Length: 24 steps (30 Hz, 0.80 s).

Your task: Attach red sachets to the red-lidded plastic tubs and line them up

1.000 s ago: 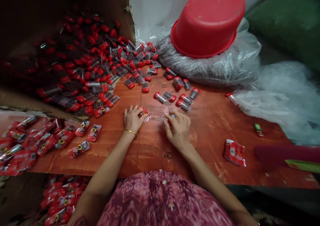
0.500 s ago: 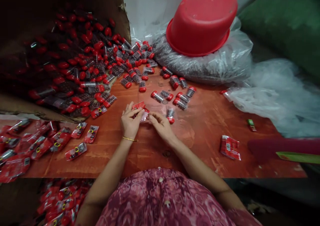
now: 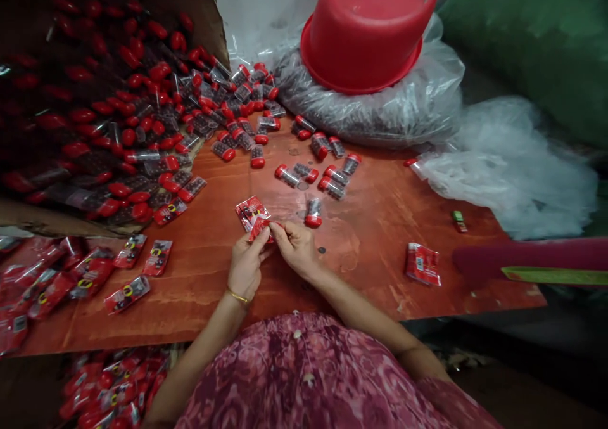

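Note:
Between my fingertips is a small red printed plastic packet (image 3: 259,227), pinched from both sides. My left hand (image 3: 246,265) is closed on its left edge, a gold bangle at the wrist. My right hand (image 3: 297,245) grips its right edge with thumb and forefinger. Just beyond them a flat red packet (image 3: 251,210) lies on the table. A clear bottle with a red cap and dark contents (image 3: 313,212) stands or lies right of my fingers; several more such bottles (image 3: 332,187) are scattered behind it.
A cardboard box (image 3: 216,17) at the left spills a heap of red-capped bottles (image 3: 156,125). Filled red packets (image 3: 85,270) lie at the left edge. A red tub (image 3: 370,30) rests upside down on a plastic sack (image 3: 361,118). More flat packets (image 3: 422,264) lie at the right.
Both hands have drawn slightly nearer to me with one packet between the fingertips. A flat packet now lies free on the table beyond them. The whole view has shifted a little.

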Each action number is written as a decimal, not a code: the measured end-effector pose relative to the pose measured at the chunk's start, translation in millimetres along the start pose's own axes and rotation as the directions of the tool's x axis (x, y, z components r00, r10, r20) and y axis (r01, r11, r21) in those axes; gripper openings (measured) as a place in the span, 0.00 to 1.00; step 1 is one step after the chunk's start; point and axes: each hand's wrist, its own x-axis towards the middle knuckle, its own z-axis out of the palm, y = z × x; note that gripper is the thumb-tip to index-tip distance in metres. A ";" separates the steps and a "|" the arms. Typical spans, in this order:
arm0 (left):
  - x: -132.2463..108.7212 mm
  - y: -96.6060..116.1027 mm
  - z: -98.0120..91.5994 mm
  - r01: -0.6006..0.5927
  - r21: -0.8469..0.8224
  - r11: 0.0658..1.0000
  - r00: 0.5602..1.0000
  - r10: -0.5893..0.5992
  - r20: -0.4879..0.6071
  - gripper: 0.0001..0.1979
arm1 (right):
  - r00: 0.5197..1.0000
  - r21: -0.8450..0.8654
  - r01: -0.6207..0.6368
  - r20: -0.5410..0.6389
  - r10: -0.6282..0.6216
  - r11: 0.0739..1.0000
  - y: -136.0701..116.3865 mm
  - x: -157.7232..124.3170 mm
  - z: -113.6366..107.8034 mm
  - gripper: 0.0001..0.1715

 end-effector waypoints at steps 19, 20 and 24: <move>13.9 13.3 3.7 0.095 -0.040 0.995 0.995 -0.096 -0.010 0.18 | 0.711 -0.530 0.588 0.699 -0.079 0.611 47.8 70.2 -112.7 0.23; 14.4 12.9 3.5 0.100 -0.038 0.994 0.995 -0.101 -0.017 0.17 | 0.698 -0.537 0.603 0.714 -0.063 0.590 47.2 70.3 -112.2 0.21; 16.8 15.3 -0.3 0.121 -0.061 0.991 0.991 -0.124 -0.052 0.15 | 0.708 -0.561 0.583 0.706 -0.028 0.588 45.3 62.9 -110.9 0.15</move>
